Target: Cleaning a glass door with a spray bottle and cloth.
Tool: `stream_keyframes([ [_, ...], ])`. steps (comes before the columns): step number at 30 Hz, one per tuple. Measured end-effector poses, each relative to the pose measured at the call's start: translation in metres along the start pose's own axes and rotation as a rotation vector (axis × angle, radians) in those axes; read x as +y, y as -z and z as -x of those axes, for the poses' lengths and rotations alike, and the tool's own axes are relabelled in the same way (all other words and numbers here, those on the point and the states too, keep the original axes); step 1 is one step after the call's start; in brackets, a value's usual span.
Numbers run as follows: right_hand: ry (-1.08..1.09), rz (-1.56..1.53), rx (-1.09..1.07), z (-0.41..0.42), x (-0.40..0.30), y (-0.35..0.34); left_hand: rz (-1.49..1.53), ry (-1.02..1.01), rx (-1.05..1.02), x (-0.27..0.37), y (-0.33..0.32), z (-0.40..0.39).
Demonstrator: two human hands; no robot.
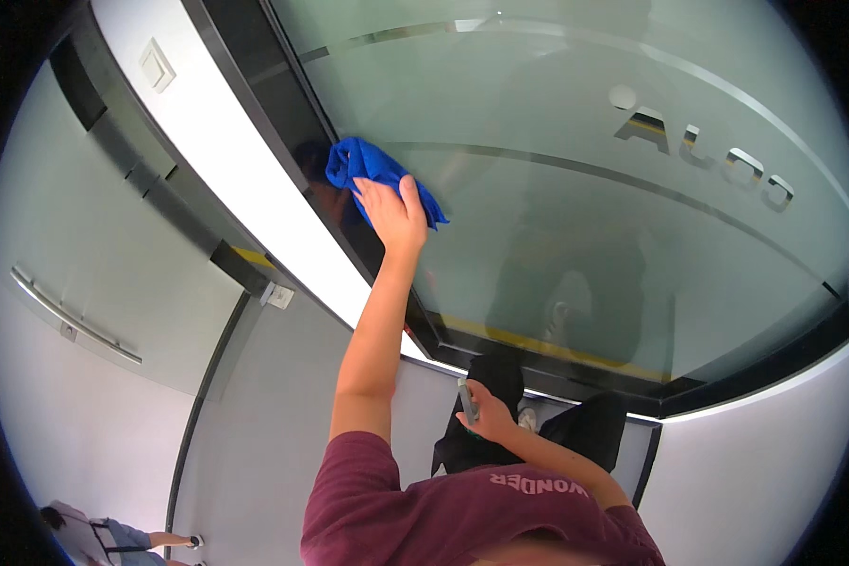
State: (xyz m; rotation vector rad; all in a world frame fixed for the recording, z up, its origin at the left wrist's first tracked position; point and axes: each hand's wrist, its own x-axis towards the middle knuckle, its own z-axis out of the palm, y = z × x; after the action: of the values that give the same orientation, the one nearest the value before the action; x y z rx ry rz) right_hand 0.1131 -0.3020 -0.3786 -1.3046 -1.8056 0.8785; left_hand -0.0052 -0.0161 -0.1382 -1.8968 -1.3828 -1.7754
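My left hand [394, 212] reaches up and forward, holding a blue cloth [375, 164] against the left edge of a frosted glass panel [509, 233], where it meets a dark glossy frame strip [283, 106]. The thumb is apart from the fingers, and the cloth is bunched under the palm. My right hand [492, 414] is low in front of my body, above my dark trousers, with its fingers around a slim grey object [467, 402]. What that object is cannot be told. A bit of green shows below this hand.
A white lit wall strip with a light switch [157, 66] stands left of the frame. Farther left is a glass door with a long metal handle [78, 315]. A person [124, 538] is at the lower left. Raised letters [707, 152] and reflections show on the panel. A dark frame [573, 385] runs below.
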Motion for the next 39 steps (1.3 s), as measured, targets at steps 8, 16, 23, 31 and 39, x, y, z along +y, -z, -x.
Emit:
stream_keyframes([
  [8,0.065,-0.010,0.081,0.004,0.002,-0.001,-0.066,-0.032,-0.078,-0.026,-0.013,0.069],
  [16,0.028,-0.005,0.068,0.004,0.003,0.001,-0.018,0.076,-0.186,-0.041,-0.016,0.118],
  [23,-0.017,-0.066,0.060,0.009,0.010,0.005,0.125,0.301,-0.092,0.003,-0.027,0.095],
  [31,0.039,-0.116,0.020,0.005,0.007,0.008,0.153,-0.094,0.093,0.123,-0.034,0.019],
  [39,0.060,-0.101,0.044,0.008,0.010,0.008,0.168,-0.624,-0.215,0.246,-0.042,0.048],
])
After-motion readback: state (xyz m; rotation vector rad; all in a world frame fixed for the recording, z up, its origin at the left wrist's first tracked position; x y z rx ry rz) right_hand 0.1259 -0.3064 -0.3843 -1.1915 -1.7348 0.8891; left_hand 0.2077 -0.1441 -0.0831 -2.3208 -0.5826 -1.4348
